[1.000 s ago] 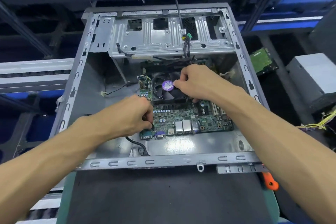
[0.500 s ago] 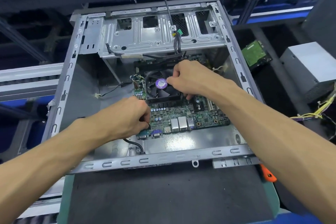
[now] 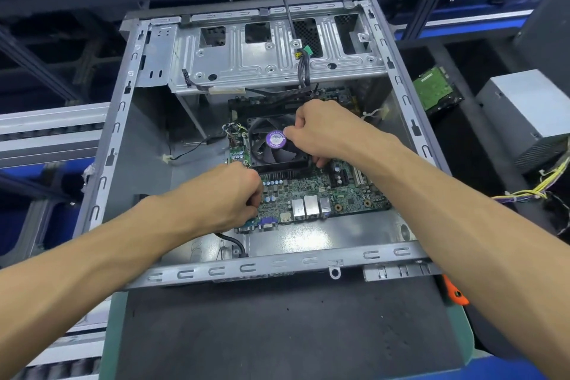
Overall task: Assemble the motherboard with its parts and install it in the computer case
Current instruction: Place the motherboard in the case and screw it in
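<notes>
An open grey computer case (image 3: pixel 277 265) lies on a dark mat. Inside it sits the green motherboard (image 3: pixel 311 194) with its black cooler fan (image 3: pixel 271 145), which carries a purple sticker. My left hand (image 3: pixel 228 197) is curled over the board's near left corner, fingers closed on its edge beside the blue ports. My right hand (image 3: pixel 324 129) grips the right side of the fan, fingers wrapped over its frame. The board's far part lies under the silver drive cage (image 3: pixel 271 55).
A black cable (image 3: pixel 287 6) hangs down into the case at the drive cage. Right of the case lie a green circuit board (image 3: pixel 435 89), a grey power supply (image 3: pixel 524 108) with yellow wires and an orange-handled tool (image 3: pixel 453 290). Conveyor rails run at the left.
Both hands keep their holds on the board and fan. The view has shifted slightly; the case and board show no clear movement.
</notes>
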`<state>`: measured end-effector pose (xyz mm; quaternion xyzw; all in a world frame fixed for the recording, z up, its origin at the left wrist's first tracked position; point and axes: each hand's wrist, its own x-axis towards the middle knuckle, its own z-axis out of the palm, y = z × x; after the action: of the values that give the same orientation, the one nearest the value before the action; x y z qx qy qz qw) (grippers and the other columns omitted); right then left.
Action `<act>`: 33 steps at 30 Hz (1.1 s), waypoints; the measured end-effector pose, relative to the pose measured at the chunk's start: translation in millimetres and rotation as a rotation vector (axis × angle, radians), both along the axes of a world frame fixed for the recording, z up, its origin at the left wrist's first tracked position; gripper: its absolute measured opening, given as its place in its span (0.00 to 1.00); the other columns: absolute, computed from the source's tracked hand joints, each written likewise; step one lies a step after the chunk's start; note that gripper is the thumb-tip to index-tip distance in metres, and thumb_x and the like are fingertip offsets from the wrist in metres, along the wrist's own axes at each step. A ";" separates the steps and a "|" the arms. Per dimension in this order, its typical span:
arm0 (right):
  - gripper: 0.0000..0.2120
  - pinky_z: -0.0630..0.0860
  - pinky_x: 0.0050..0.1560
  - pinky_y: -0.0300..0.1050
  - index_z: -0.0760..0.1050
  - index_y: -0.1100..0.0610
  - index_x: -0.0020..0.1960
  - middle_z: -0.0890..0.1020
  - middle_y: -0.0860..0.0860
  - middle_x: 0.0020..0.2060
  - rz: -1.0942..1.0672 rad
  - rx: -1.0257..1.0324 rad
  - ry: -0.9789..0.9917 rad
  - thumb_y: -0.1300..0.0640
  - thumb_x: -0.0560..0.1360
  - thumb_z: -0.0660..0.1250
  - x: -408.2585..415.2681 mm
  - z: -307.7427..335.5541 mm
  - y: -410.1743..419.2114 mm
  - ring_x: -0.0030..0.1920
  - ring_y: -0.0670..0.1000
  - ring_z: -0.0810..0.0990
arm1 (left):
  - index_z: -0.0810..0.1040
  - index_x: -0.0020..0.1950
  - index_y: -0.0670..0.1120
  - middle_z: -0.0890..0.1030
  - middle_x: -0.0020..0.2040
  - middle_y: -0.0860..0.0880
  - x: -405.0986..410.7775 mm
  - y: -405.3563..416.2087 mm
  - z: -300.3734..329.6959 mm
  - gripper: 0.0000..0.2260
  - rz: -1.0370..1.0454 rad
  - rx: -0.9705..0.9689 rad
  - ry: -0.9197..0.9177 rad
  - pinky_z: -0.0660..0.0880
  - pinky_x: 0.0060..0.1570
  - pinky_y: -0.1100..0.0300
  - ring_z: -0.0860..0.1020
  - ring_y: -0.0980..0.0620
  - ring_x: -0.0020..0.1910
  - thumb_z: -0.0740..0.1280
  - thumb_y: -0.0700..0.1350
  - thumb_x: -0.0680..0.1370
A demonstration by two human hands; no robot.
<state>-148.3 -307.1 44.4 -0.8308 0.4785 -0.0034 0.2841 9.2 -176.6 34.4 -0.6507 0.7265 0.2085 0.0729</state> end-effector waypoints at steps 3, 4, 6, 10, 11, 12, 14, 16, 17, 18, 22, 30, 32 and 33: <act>0.15 0.81 0.36 0.43 0.75 0.58 0.43 0.84 0.53 0.31 0.006 -0.008 0.015 0.48 0.81 0.62 0.9 -0.2 0.3 0.23 0.50 0.82 | 0.79 0.36 0.49 0.80 0.33 0.54 -3.3 0.5 1.8 0.05 -0.022 0.001 -0.003 0.78 0.37 0.57 0.79 0.50 0.36 0.70 0.40 0.71; 0.15 0.80 0.34 0.42 0.75 0.58 0.43 0.84 0.53 0.31 0.006 -0.008 0.016 0.48 0.81 0.62 1.0 -0.4 0.3 0.22 0.50 0.82 | 0.78 0.35 0.49 0.80 0.33 0.53 -3.7 0.3 2.3 0.06 -0.026 -0.001 -0.003 0.79 0.37 0.56 0.79 0.50 0.36 0.70 0.40 0.71; 0.15 0.78 0.32 0.41 0.74 0.58 0.42 0.84 0.53 0.30 0.005 -0.008 0.017 0.48 0.81 0.62 0.7 -0.6 0.4 0.22 0.50 0.82 | 0.77 0.34 0.49 0.80 0.33 0.53 -4.2 -0.6 3.1 0.07 -0.032 -0.002 -0.005 0.78 0.37 0.57 0.79 0.50 0.36 0.70 0.40 0.71; 0.15 0.77 0.31 0.41 0.73 0.57 0.41 0.83 0.53 0.29 0.010 -0.004 0.018 0.49 0.81 0.61 0.3 0.9 1.0 0.22 0.49 0.82 | 0.75 0.32 0.50 0.79 0.32 0.53 -6.0 -2.8 1.9 0.10 -0.046 0.007 -0.009 0.73 0.34 0.61 0.77 0.51 0.34 0.69 0.38 0.71; 0.15 0.79 0.32 0.43 0.73 0.57 0.41 0.84 0.53 0.29 0.014 0.001 0.020 0.49 0.81 0.61 -0.1 1.3 1.3 0.22 0.50 0.82 | 0.75 0.32 0.50 0.79 0.31 0.54 -5.6 -3.1 1.5 0.10 -0.043 0.011 -0.002 0.72 0.33 0.62 0.77 0.52 0.33 0.70 0.38 0.70; 0.15 0.80 0.33 0.44 0.73 0.57 0.40 0.84 0.53 0.29 0.017 0.006 0.019 0.49 0.81 0.61 -0.4 1.8 1.4 0.22 0.50 0.82 | 0.76 0.32 0.50 0.79 0.31 0.55 -5.0 -3.2 1.4 0.10 -0.037 0.015 0.005 0.72 0.33 0.63 0.78 0.53 0.33 0.70 0.38 0.70; 0.16 0.83 0.36 0.48 0.73 0.58 0.40 0.84 0.55 0.30 0.024 0.001 0.005 0.49 0.81 0.62 -1.2 3.6 1.8 0.23 0.52 0.82 | 0.77 0.32 0.50 0.79 0.31 0.55 -3.9 -2.5 2.0 0.10 -0.023 0.022 0.018 0.73 0.33 0.63 0.79 0.54 0.34 0.71 0.39 0.71; 0.16 0.83 0.38 0.51 0.74 0.59 0.40 0.85 0.59 0.33 0.042 -0.039 0.009 0.49 0.80 0.63 -1.7 6.9 2.7 0.26 0.55 0.83 | 0.79 0.34 0.49 0.81 0.34 0.55 -2.9 -1.2 4.1 0.07 0.001 0.040 0.040 0.77 0.37 0.61 0.79 0.54 0.37 0.71 0.41 0.72; 0.16 0.82 0.37 0.49 0.75 0.59 0.42 0.85 0.59 0.35 0.052 -0.055 0.023 0.47 0.80 0.64 -2.1 8.6 3.4 0.28 0.56 0.82 | 0.80 0.37 0.49 0.82 0.36 0.56 -1.9 -0.4 5.5 0.05 0.018 0.050 0.059 0.77 0.39 0.60 0.80 0.55 0.39 0.72 0.42 0.72; 0.17 0.79 0.35 0.48 0.76 0.59 0.45 0.84 0.56 0.35 0.064 -0.063 0.039 0.45 0.80 0.65 -2.9 9.8 4.6 0.32 0.56 0.82 | 0.80 0.39 0.51 0.81 0.37 0.57 -0.4 0.5 6.9 0.04 0.038 0.056 0.078 0.76 0.40 0.61 0.79 0.58 0.40 0.72 0.44 0.73; 0.30 0.75 0.46 0.49 0.66 0.53 0.66 0.77 0.54 0.55 0.149 -0.009 0.065 0.36 0.75 0.70 -7.0 10.1 12.5 0.50 0.54 0.78 | 0.75 0.52 0.54 0.76 0.36 0.57 16.5 8.8 13.8 0.14 0.181 0.137 0.099 0.64 0.30 0.67 0.72 0.63 0.33 0.76 0.54 0.72; 0.55 0.67 0.70 0.60 0.43 0.49 0.82 0.56 0.61 0.76 0.207 -0.033 0.307 0.39 0.71 0.76 -1.0 12.9 28.8 0.77 0.63 0.56 | 0.75 0.34 0.50 0.75 0.23 0.62 22.9 17.7 20.7 0.13 0.216 0.166 0.209 0.65 0.27 0.68 0.73 0.64 0.26 0.71 0.51 0.77; 0.51 0.68 0.67 0.61 0.47 0.47 0.82 0.59 0.63 0.73 0.170 -0.096 0.331 0.41 0.72 0.76 1.7 11.8 30.1 0.74 0.66 0.58 | 0.75 0.33 0.49 0.75 0.22 0.61 23.0 16.5 19.7 0.13 0.231 0.164 0.197 0.64 0.26 0.68 0.73 0.64 0.26 0.70 0.48 0.76; 0.49 0.68 0.67 0.61 0.49 0.46 0.81 0.61 0.64 0.72 0.152 -0.118 0.326 0.42 0.72 0.76 2.5 11.4 29.1 0.73 0.66 0.60 | 0.74 0.32 0.49 0.75 0.22 0.61 23.9 16.3 19.4 0.13 0.235 0.167 0.191 0.63 0.25 0.67 0.73 0.64 0.26 0.70 0.48 0.76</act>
<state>-145.8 -278.0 55.8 -0.8693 0.4532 0.1247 0.1532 33.1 -160.3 53.8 -0.7000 0.6293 0.3360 0.0324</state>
